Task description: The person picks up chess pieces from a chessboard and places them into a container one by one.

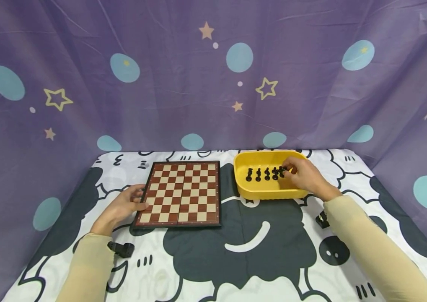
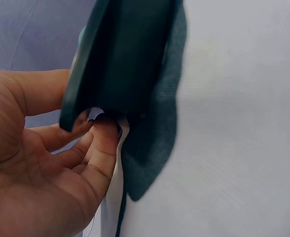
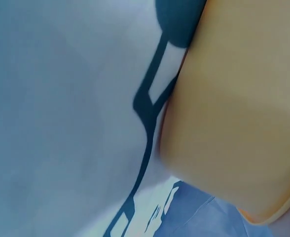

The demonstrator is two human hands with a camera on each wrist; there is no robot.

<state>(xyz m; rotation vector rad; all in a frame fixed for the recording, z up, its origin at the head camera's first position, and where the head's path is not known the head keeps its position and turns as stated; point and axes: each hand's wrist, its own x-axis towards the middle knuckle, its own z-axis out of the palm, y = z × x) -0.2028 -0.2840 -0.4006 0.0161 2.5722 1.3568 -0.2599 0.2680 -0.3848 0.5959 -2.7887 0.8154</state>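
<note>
My left hand [image 1: 124, 204] grips the left edge of a chessboard [image 1: 181, 193] with brown and cream squares and a dark border. In the left wrist view, the thumb lies against one face of the board's dark rim [image 2: 120, 59], and the other fingers [image 2: 103, 153] curl under it. Over the right part of a yellow plastic basin [image 1: 273, 195], my right hand [image 1: 305, 174] pinches a black chess piece, largely hidden by the fingertips. Several black chess pieces [image 1: 258, 174] stand in a row inside the basin. The right wrist view shows mainly the basin's outer wall [image 3: 234, 108].
A black-and-white cartoon-print cloth [image 1: 243, 260] covers the table. Behind it hangs a purple curtain [image 1: 183, 96] with stars and blue ovals. Black wrist-camera mounts [image 1: 122, 249] sit by both sleeves. The basin stands to the right of the board, with a narrow gap between them.
</note>
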